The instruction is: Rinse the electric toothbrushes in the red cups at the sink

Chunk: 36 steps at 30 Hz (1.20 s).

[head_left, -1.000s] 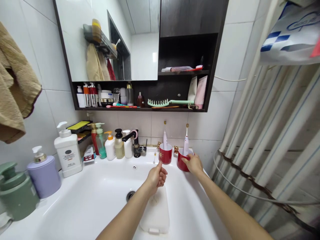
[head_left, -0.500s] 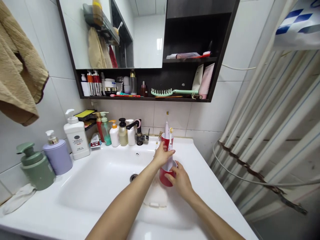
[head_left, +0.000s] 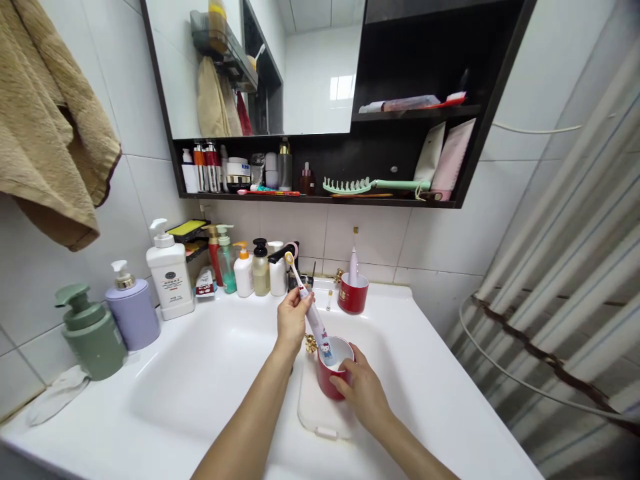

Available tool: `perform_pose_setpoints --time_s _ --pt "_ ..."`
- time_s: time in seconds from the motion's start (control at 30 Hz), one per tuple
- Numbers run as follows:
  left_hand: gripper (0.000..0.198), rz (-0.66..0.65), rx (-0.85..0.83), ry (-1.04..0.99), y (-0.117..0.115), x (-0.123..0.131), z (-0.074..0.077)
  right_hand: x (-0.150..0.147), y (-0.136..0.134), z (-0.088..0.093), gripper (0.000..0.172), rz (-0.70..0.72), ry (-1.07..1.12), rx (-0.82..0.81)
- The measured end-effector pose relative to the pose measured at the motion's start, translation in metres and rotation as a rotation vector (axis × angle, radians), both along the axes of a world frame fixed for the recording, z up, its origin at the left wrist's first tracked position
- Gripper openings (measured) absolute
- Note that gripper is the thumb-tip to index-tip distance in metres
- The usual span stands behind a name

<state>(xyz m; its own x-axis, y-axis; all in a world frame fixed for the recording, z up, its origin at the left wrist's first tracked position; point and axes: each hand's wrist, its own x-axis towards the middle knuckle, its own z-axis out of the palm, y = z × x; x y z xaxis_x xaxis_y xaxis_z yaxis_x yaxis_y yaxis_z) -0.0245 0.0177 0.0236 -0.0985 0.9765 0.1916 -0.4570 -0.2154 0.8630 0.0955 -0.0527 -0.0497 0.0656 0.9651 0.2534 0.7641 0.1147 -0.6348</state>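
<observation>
My left hand (head_left: 294, 319) pinches a pale electric toothbrush (head_left: 314, 320) with a cartoon figure on its handle. The brush leans to the left, its base inside a red cup (head_left: 330, 383) with a white inside and a gold ornament (head_left: 311, 343) on its left side. Around the cup's right rim my right hand (head_left: 366, 390) is closed, holding it over a white lidded tray or box (head_left: 320, 423) in the sink. Another red cup (head_left: 354, 295) stands on the back right of the counter with a pink electric toothbrush (head_left: 354, 263) upright in it.
A black faucet (head_left: 285, 253) rises behind the white sink (head_left: 165, 400). Pump bottles line the back and left, among them a white one (head_left: 171, 280), a purple one (head_left: 133, 313) and a green one (head_left: 93, 340). Above hangs a dark mirror cabinet (head_left: 350, 160). A tan towel (head_left: 55, 120) hangs left.
My left hand has moved left, tilting the toothbrush that way in the cup. My right hand still holds the cup, now slightly lower in view. The view has shifted a little left.
</observation>
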Motion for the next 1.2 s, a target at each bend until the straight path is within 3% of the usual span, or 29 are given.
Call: perform_pose_setpoints --time_s 0.13,0.23,0.37,0.57,0.67,0.83,1.0,1.13,1.2 --pt "0.032 -0.029 -0.059 -0.046 -0.002 -0.013 0.004 0.005 -0.007 0.013 0.014 -0.01 0.093 0.02" --pt "0.035 -0.1 -0.108 -0.093 -0.006 -0.01 0.002 0.005 -0.013 0.027 0.024 0.026 0.346 0.04" --pt "0.033 -0.217 -0.177 -0.103 -0.013 0.004 -0.005 -0.005 -0.019 0.036 0.036 0.239 0.664 -0.116" --pt "0.017 -0.227 -0.268 -0.162 -0.01 0.009 -0.015 -0.015 -0.026 0.035 0.02 0.33 0.88 -0.382" --pt "0.011 -0.214 -0.321 -0.195 -0.007 0.008 -0.018 -0.014 -0.027 0.035 0.021 0.317 0.831 -0.417" --pt "0.005 -0.163 -0.326 -0.258 -0.005 0.012 -0.02 -0.011 -0.024 0.029 0.031 0.209 0.559 -0.225" --pt "0.002 -0.089 -0.367 -0.281 -0.005 0.013 -0.019 -0.019 -0.024 0.028 0.034 0.238 0.621 -0.351" --pt "0.002 -0.069 -0.371 -0.314 -0.004 0.014 -0.02 -0.025 -0.025 0.03 0.033 0.183 0.561 -0.297" --pt "0.002 -0.06 -0.378 -0.335 -0.003 0.014 -0.022 -0.025 -0.025 0.029 0.032 0.219 0.617 -0.368"
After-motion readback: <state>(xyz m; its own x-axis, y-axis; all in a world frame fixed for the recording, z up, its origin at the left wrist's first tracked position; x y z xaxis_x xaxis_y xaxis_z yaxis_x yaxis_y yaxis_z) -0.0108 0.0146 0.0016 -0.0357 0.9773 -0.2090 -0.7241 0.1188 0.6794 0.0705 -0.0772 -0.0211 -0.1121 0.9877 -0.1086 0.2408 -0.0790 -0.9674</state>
